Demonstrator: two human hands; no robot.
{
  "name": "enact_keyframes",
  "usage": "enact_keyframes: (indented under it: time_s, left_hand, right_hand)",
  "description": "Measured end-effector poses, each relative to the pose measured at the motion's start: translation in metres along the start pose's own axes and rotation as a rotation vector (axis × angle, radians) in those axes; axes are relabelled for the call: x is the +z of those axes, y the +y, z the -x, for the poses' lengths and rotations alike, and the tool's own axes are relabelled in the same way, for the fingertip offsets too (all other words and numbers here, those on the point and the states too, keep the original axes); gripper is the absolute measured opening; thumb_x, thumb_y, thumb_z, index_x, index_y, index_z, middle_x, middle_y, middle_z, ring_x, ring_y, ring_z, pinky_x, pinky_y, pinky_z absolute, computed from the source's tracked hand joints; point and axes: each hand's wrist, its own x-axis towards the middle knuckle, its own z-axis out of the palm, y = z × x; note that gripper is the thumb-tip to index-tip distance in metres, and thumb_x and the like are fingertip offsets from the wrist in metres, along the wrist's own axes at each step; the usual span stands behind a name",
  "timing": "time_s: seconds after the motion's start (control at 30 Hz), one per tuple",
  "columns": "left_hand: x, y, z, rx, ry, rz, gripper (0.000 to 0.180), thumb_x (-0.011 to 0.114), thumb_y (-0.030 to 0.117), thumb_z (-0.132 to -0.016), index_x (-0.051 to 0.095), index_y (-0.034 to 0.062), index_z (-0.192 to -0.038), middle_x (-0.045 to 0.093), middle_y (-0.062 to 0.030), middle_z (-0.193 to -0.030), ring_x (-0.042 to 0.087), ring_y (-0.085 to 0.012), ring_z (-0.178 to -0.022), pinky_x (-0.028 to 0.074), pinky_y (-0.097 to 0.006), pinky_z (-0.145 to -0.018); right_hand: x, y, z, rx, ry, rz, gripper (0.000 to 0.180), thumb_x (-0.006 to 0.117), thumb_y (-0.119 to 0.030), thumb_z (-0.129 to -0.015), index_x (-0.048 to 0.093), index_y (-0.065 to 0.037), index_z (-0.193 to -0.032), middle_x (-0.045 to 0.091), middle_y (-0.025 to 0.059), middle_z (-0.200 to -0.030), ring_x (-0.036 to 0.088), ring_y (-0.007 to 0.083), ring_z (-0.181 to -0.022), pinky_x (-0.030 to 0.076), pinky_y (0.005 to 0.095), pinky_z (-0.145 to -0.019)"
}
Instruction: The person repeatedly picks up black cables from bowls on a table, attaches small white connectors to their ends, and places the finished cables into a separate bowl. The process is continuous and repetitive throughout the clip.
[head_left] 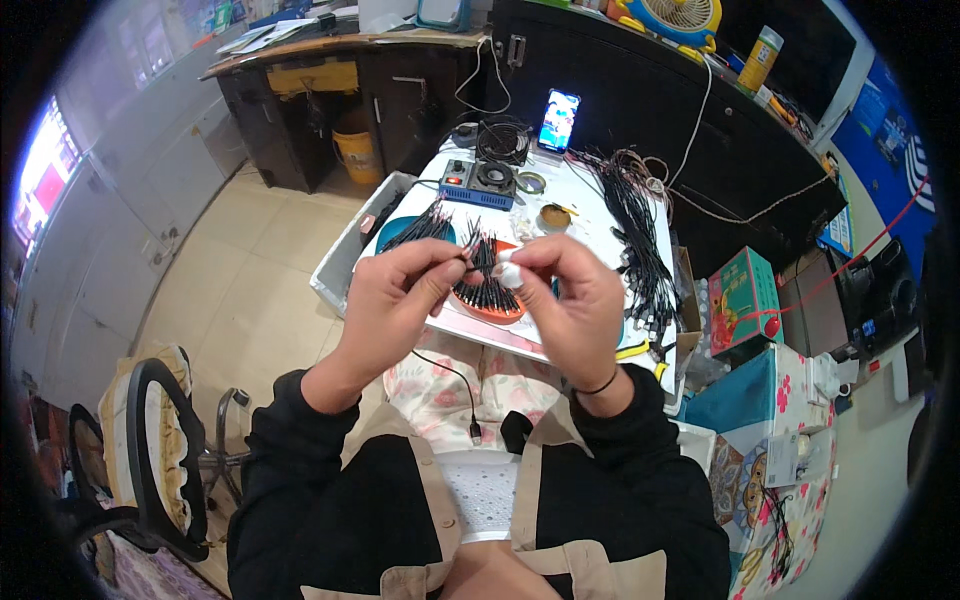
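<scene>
My left hand (400, 290) pinches a thin black cable (446, 366) near its end, between thumb and forefinger. The cable hangs down to a USB plug (475, 432) over my lap. Close beside it, my right hand (572, 300) is closed, thumb against forefinger. White material (509, 273) shows at those fingertips; whether it is a wrap on them or a held piece, I cannot tell. Behind my hands, an orange tray (492, 316) holds many short black leads with bared tips. More such leads lie in a teal tray (392, 232), partly hidden by my left hand.
On the white table (560, 345) stand a blue control unit (478, 186), a small round tin (555, 218) and a lit phone (558, 122). A bundle of black cables (640, 245) covers its right side. A green box (742, 300) stands to the right, an office chair (165, 450) at left.
</scene>
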Motion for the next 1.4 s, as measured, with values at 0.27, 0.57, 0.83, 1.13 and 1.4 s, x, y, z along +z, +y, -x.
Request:
enact_keyframes:
  time_s: [0.27, 0.57, 0.83, 1.13, 1.4]
  left_hand:
    - [0.039, -0.037, 0.031, -0.216, 0.062, 0.539, 0.014, 0.055, 0.005, -0.094, 0.063, -0.0042, -0.102, 0.063, -0.0060, -0.074, 0.047, -0.0037, -0.056, 0.034, -0.016, -0.048]
    - [0.050, -0.049, 0.033, -0.315, 0.011, 0.714, 0.014, 0.054, 0.005, -0.094, 0.062, -0.0055, -0.098, 0.059, -0.0044, -0.071, 0.043, -0.0030, -0.053, 0.029, -0.017, -0.047]
    - [0.052, -0.053, 0.035, -0.351, 0.059, 0.785, 0.015, 0.054, 0.006, -0.094, 0.062, -0.0063, -0.098, 0.059, -0.0063, -0.071, 0.042, -0.0037, -0.052, 0.027, -0.017, -0.045]
    - [0.042, -0.051, 0.043, -0.385, -0.053, 0.794, 0.016, 0.057, 0.007, -0.093, 0.065, -0.0059, -0.099, 0.061, -0.0057, -0.071, 0.042, -0.0026, -0.053, 0.027, -0.016, -0.046]
    - [0.045, -0.054, 0.045, -0.443, -0.094, 0.710, 0.017, 0.057, 0.008, -0.093, 0.065, -0.0062, -0.098, 0.062, -0.0053, -0.070, 0.043, -0.0023, -0.053, 0.031, -0.016, -0.047]
  right_hand:
    - [0.005, 0.023, 0.041, 0.109, 0.052, 0.113, 0.007, 0.068, 0.002, -0.081, 0.065, 0.002, -0.087, 0.064, 0.0064, -0.080, 0.060, 0.0090, -0.067, 0.045, 0.0202, -0.059]
    - [-0.008, 0.055, 0.053, 0.572, -0.022, -0.696, 0.007, 0.065, -0.006, -0.088, 0.063, -0.001, -0.093, 0.064, 0.0029, -0.087, 0.060, 0.0074, -0.075, 0.048, 0.0197, -0.063]
    - [0.000, 0.066, 0.060, 0.706, -0.040, -1.026, 0.011, 0.061, -0.010, -0.091, 0.060, -0.002, -0.098, 0.062, 0.0082, -0.094, 0.064, 0.0174, -0.083, 0.051, 0.0268, -0.070]
    - [-0.008, 0.056, 0.056, 0.835, -0.217, -1.205, 0.024, 0.062, -0.012, -0.091, 0.053, -0.002, -0.110, 0.060, 0.0061, -0.102, 0.061, 0.0133, -0.088, 0.047, 0.0245, -0.071]
    - [-0.012, 0.062, 0.060, 0.837, -0.252, -1.184, 0.023, 0.063, -0.012, -0.089, 0.053, -0.001, -0.107, 0.061, 0.0071, -0.097, 0.064, 0.0170, -0.083, 0.052, 0.0265, -0.072]
